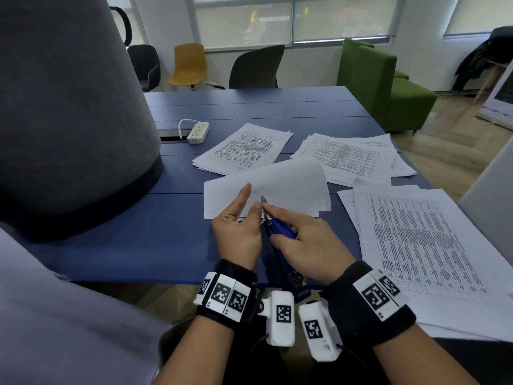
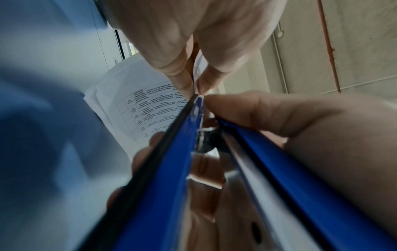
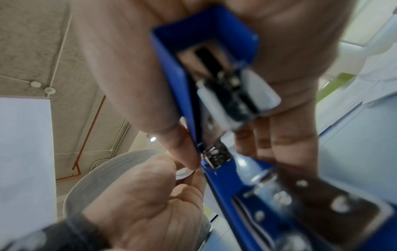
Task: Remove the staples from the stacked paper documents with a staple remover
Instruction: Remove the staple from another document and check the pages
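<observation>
A paper document (image 1: 277, 187) lies blank side up on the blue table (image 1: 133, 245), its far part curled. My left hand (image 1: 251, 197) pinches its near corner; the left wrist view shows thumb and finger closed on that corner (image 2: 197, 89), with printed tables on the underside (image 2: 139, 105). My right hand (image 1: 273, 223) grips a blue staple remover (image 1: 280, 237). The remover's metal tip (image 1: 263, 202) is at the pinched corner, beside my left thumb. In the right wrist view the remover (image 3: 217, 158) runs between my fingers. No staple can be made out.
Three printed stacks lie around: far middle (image 1: 244, 148), far right (image 1: 352, 157), near right (image 1: 424, 240). A white power strip (image 1: 197, 132) sits at the far left. A large grey round body (image 1: 69, 107) stands on the left. Chairs and a green sofa (image 1: 383, 87) are beyond the table.
</observation>
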Demonstrator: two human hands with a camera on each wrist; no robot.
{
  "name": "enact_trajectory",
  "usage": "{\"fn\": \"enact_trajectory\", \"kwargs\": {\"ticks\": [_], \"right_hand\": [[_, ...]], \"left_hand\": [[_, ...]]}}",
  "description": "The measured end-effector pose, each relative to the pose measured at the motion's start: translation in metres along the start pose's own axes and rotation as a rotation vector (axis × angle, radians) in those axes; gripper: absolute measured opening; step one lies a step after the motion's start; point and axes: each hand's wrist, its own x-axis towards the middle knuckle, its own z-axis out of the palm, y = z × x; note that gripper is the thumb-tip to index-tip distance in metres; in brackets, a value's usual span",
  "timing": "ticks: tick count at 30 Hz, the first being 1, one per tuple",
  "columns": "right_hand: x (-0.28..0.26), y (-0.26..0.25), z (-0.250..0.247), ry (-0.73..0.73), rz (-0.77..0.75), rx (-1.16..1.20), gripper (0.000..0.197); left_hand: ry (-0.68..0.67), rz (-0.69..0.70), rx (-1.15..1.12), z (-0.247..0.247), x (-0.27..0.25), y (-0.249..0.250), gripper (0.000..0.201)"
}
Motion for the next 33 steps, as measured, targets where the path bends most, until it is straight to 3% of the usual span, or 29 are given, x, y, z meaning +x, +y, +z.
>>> {"fn": "enact_trajectory", "kwargs": {"ticks": [33], "right_hand": [[0.001, -0.004, -0.012, -0.064, 0.032, 0.004, 0.057]], "left_hand": [[0.036, -0.073, -0.025, 0.005, 0.003, 0.003, 0.042]]}}
